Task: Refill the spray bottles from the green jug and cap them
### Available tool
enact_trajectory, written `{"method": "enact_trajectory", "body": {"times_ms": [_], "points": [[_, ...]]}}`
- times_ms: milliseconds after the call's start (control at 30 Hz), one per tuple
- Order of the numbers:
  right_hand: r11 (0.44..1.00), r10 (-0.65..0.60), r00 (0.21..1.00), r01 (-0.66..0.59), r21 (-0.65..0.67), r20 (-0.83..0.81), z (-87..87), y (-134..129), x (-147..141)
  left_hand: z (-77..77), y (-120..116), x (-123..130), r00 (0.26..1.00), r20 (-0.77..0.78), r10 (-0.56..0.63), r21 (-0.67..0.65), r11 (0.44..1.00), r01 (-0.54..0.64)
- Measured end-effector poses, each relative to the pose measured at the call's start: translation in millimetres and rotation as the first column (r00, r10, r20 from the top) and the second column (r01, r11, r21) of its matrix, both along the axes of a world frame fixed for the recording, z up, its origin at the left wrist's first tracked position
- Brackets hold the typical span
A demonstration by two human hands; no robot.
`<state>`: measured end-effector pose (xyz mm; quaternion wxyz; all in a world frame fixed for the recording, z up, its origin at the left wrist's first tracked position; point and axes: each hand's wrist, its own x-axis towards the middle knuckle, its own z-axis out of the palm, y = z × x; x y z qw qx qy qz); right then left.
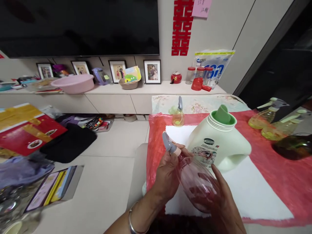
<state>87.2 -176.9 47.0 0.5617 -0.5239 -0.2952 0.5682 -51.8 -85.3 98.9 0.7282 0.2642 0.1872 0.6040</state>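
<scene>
A clear, pinkish spray bottle (196, 182) with a grey trigger head is tilted over the table between both hands. My left hand (168, 172) has its fingers wrapped round the neck, just under the trigger. Against the lower right side of the bottle lies my right hand (226, 198), its palm and fingers curved round the body. Just behind stands a large pale green jug (224, 146) with a green inner spout and a printed label. A smaller spray bottle (178, 117) with yellowish liquid stands upright at the back left of the table.
White paper (258, 191) lies on a red table cover (280, 182). More spray bottles (262, 118) and a dark bottle (294, 146) stand at the right. Behind, a ledge (168, 87) holds a pink basin (74, 84), photo frames and red-lidded jars. Boxes and bags lie on the left.
</scene>
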Motion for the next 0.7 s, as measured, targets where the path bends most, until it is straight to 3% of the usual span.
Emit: {"method": "enact_trajectory", "body": {"times_ms": [100,267,367,433,500,600,667,700], "points": [[1.0,-0.018,1.0,0.018,-0.009,0.01,4.5,0.2,-6.5,-1.7,0.5,-0.6,1.0,-0.006,-0.013,-0.002,1.0,0.013],[0.989,0.004,0.965,-0.042,0.139,0.262,8.0,-10.6,-14.5,-2.4,2.7,1.5,0.999,-0.041,-0.011,-0.101,0.995,0.006],[0.991,-0.025,0.959,-0.014,0.134,0.283,14.7,-11.8,-16.7,-3.5,5.1,3.5,0.999,-0.041,-0.009,-0.12,0.993,0.004],[0.999,0.012,0.99,-0.019,0.044,0.14,22.4,-9.4,-16.6,-4.6,6.3,4.4,0.999,-0.026,-0.021,-0.12,0.993,0.018],[0.987,0.12,0.982,-0.134,-0.087,-0.149,30.0,-6.5,-14.5,-5.7,7.4,4.8,0.999,-0.001,-0.04,-0.115,0.993,0.039],[0.911,0.155,0.808,-0.339,-0.234,-0.569,34.2,-4.7,-9.0,-7.8,9.9,4.4,0.998,0.005,-0.061,-0.115,0.991,0.062],[0.882,0.179,0.76,-0.406,-0.24,-0.625,30.7,-5.8,-7.2,-9.4,12.2,3.9,0.998,-0.042,-0.038,-0.126,0.991,0.033],[0.888,0.218,0.781,-0.407,-0.212,-0.586,27.7,-6.7,-8.0,-10.2,13.4,3.7,0.997,-0.072,-0.014,-0.124,0.992,0.005]]}}
